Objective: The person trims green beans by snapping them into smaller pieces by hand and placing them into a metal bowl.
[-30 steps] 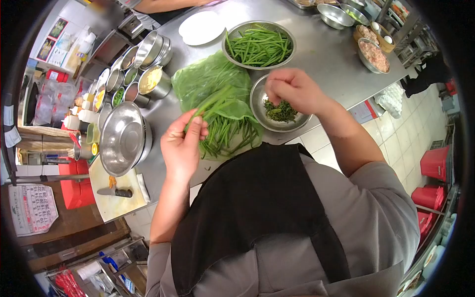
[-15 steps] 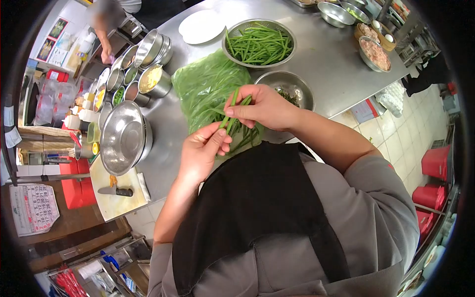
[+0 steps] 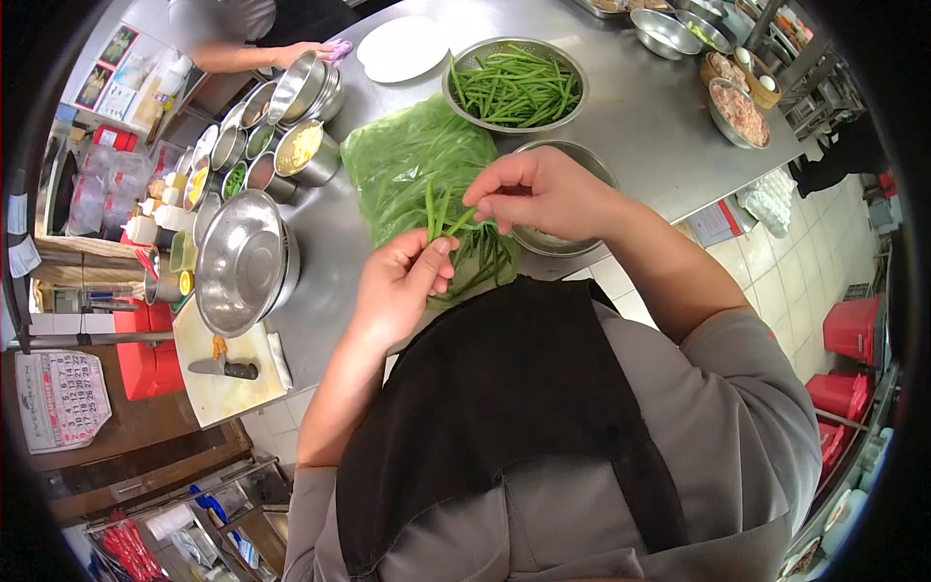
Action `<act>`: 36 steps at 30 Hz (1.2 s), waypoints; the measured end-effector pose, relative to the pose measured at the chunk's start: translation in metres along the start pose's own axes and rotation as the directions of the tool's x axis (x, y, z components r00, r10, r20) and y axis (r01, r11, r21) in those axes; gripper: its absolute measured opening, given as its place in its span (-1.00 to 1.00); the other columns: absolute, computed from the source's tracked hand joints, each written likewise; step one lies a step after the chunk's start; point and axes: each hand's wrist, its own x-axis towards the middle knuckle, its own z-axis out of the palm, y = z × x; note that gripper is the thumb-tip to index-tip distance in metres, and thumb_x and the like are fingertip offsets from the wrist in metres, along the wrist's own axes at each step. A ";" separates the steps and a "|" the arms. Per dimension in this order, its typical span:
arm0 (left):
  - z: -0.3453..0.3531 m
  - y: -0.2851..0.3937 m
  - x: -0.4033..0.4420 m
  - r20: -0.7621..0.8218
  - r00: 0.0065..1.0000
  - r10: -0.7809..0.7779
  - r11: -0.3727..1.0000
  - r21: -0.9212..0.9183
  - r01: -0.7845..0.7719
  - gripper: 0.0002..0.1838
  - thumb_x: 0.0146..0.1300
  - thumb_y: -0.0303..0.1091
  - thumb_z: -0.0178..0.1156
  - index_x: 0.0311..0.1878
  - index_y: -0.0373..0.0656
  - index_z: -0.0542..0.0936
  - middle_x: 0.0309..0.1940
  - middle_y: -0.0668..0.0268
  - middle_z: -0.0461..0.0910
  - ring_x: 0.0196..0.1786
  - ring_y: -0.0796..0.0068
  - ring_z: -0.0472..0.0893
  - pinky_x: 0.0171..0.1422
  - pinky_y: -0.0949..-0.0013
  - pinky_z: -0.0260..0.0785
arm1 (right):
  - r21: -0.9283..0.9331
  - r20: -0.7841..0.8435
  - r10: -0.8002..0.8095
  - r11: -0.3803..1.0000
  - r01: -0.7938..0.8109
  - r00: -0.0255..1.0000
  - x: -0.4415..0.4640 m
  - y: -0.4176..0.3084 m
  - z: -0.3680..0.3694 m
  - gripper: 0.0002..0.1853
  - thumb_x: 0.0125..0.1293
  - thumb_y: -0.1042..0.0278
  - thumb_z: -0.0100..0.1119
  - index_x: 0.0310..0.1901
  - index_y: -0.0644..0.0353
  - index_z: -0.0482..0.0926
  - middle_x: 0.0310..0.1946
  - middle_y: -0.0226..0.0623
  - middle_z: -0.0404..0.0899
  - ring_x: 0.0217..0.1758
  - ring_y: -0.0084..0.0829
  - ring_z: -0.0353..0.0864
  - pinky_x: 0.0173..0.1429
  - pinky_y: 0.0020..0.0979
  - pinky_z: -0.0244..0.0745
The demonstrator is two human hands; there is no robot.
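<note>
My left hand (image 3: 409,281) is closed around a few green beans (image 3: 438,211), which stick up between its thumb and fingers. Just to the right, my right hand (image 3: 543,199) has its thumb and index finger drawn together by the end of one bean; what they pinch is too small to make out. Beneath both hands lies a green plastic bag (image 3: 412,160), with more loose beans (image 3: 490,260) at its near end. A metal bowl (image 3: 592,160) is partly hidden behind my right hand. Trimmed-looking beans fill a perforated metal bowl (image 3: 584,82) beyond the bag.
A white plate (image 3: 402,48) lies at the back of the steel table (image 3: 650,126). Left are stacked metal bowls (image 3: 238,262), ingredient pots (image 3: 308,155), and a knife (image 3: 223,368) on a cutting board (image 3: 199,403). Another person's hand (image 3: 305,53) holds a purplish cloth at far left.
My right hand has moved slightly right, away from my left hand, and the beans now fan out from my left hand. The other person's arm has reached toward the table with the cloth.
</note>
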 end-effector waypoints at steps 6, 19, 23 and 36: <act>-0.003 0.000 -0.001 -0.004 1.000 -0.022 0.998 -0.054 0.022 -0.72 0.56 -0.23 0.08 -0.09 -0.26 0.63 -0.46 0.44 0.54 -0.44 0.65 0.47 -0.31 0.55 0.33 | -0.184 -0.068 -0.144 0.974 0.130 0.987 -0.006 0.002 -0.001 -0.82 0.36 0.45 0.28 -0.05 0.28 0.69 -0.25 -0.38 0.72 -0.28 -0.60 0.64 -0.14 -0.52 0.55; -0.002 0.000 -0.005 0.043 0.995 -0.095 0.995 -0.032 0.097 -0.74 0.53 -0.23 0.12 -0.08 -0.23 0.67 -0.48 0.46 0.59 -0.45 0.70 0.52 -0.32 0.57 0.40 | -0.543 0.005 -0.415 0.763 0.350 0.910 -0.007 0.009 0.003 -0.91 0.17 0.39 0.28 -0.32 0.18 0.61 -0.44 -0.22 0.58 -0.47 -0.20 0.59 -0.36 -0.27 0.47; 0.000 -0.003 -0.005 0.105 0.990 -0.095 0.993 -0.066 0.102 -0.75 0.52 -0.25 0.12 -0.08 -0.23 0.67 -0.47 0.44 0.60 -0.44 0.69 0.54 -0.32 0.55 0.42 | -0.540 0.063 -0.430 0.744 0.393 0.901 -0.012 0.005 0.005 -0.91 0.10 0.41 0.25 -0.41 0.20 0.54 -0.51 -0.23 0.49 -0.50 -0.16 0.52 -0.40 -0.23 0.41; 0.004 -0.011 -0.001 0.088 0.992 -0.094 0.962 -0.247 0.114 -0.67 0.54 -0.19 0.12 0.06 -0.29 0.63 -0.27 0.30 0.71 -0.25 0.51 0.68 -0.17 0.46 0.49 | -0.526 -0.099 -0.084 0.850 0.019 0.992 -0.028 0.008 -0.020 -0.70 0.30 0.17 0.38 -0.10 0.21 0.65 -0.43 -0.37 0.59 -0.34 -0.55 0.58 -0.21 -0.42 0.51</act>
